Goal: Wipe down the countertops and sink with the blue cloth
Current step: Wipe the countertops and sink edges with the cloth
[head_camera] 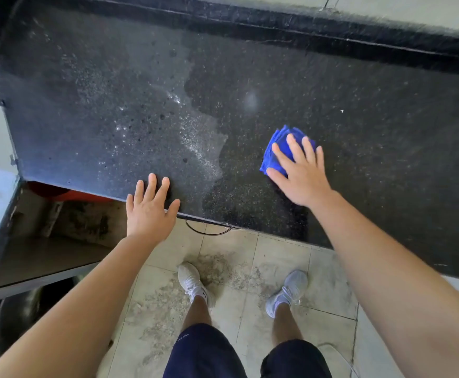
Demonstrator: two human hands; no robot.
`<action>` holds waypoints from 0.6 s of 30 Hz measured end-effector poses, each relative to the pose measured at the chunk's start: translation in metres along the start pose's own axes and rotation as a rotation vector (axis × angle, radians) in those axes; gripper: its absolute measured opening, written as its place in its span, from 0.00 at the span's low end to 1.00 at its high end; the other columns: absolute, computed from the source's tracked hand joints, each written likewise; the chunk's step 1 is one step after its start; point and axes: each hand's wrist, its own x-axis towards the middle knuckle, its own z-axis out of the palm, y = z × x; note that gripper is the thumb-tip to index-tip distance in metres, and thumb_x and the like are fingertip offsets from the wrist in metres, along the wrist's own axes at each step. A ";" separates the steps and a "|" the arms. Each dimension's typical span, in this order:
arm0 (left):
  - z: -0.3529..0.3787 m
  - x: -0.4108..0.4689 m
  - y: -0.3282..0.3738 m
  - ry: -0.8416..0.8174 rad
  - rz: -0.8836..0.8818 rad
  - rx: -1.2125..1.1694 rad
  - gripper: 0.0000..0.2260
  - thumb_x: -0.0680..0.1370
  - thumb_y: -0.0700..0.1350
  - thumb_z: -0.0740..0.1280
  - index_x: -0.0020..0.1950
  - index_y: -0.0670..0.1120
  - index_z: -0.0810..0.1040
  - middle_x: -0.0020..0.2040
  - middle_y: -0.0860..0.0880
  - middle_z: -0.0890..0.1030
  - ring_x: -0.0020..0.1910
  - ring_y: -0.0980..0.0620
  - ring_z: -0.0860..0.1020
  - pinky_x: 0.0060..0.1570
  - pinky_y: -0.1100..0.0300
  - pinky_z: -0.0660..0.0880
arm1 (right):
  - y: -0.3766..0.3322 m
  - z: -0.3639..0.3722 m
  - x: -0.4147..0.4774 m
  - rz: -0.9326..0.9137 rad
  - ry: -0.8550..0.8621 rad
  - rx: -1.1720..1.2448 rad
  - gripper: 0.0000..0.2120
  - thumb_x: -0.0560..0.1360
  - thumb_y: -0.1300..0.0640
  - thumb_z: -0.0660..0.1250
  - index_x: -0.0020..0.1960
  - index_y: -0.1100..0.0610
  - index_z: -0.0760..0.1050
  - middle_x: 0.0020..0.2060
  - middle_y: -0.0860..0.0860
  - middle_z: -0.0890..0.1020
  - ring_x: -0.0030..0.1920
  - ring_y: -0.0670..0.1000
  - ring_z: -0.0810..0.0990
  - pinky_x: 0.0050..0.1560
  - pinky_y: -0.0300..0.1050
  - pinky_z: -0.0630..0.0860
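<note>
My straight-fingered right hand point(302, 178) presses a bunched blue cloth point(278, 147) on the speckled desk point(372, 126); left hand point(149, 211) lies flat at its near edge.

The cloth point(277, 147) lies on the worktop point(359, 118) near its front edge, under the right hand point(302, 177); the left hand point(149, 211) rests on that edge.

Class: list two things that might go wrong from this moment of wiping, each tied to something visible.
1. The left hand rests on the countertop edge beside a pale wet film; it may slip.
2. The blue cloth is bunched small under the right hand, so strokes may leave streaks or push water off the edge onto the floor tiles.
</note>
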 end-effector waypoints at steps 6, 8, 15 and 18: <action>0.004 -0.001 -0.002 0.006 0.018 -0.030 0.26 0.83 0.60 0.52 0.80 0.54 0.52 0.81 0.50 0.48 0.79 0.43 0.46 0.76 0.42 0.48 | -0.071 0.008 0.029 0.017 0.109 0.098 0.29 0.81 0.37 0.53 0.79 0.47 0.63 0.80 0.57 0.56 0.76 0.75 0.48 0.75 0.68 0.46; 0.005 -0.003 -0.002 0.016 0.019 -0.053 0.27 0.83 0.60 0.52 0.80 0.54 0.53 0.81 0.50 0.49 0.79 0.43 0.46 0.76 0.42 0.48 | -0.112 0.023 0.000 -0.179 0.162 0.070 0.29 0.80 0.37 0.55 0.75 0.50 0.69 0.77 0.59 0.64 0.73 0.76 0.56 0.74 0.69 0.54; 0.008 -0.004 -0.005 0.039 0.033 -0.066 0.27 0.83 0.60 0.51 0.80 0.54 0.53 0.81 0.50 0.50 0.80 0.43 0.46 0.77 0.42 0.49 | -0.105 0.040 -0.060 -0.476 0.044 0.017 0.29 0.81 0.35 0.55 0.78 0.46 0.65 0.80 0.52 0.59 0.78 0.67 0.53 0.76 0.63 0.56; 0.009 -0.004 -0.007 0.036 0.040 -0.067 0.27 0.83 0.61 0.49 0.80 0.54 0.52 0.81 0.50 0.48 0.80 0.43 0.45 0.77 0.42 0.47 | -0.062 0.026 -0.024 -0.221 0.054 0.051 0.31 0.79 0.32 0.52 0.79 0.45 0.62 0.81 0.52 0.56 0.79 0.67 0.50 0.76 0.64 0.54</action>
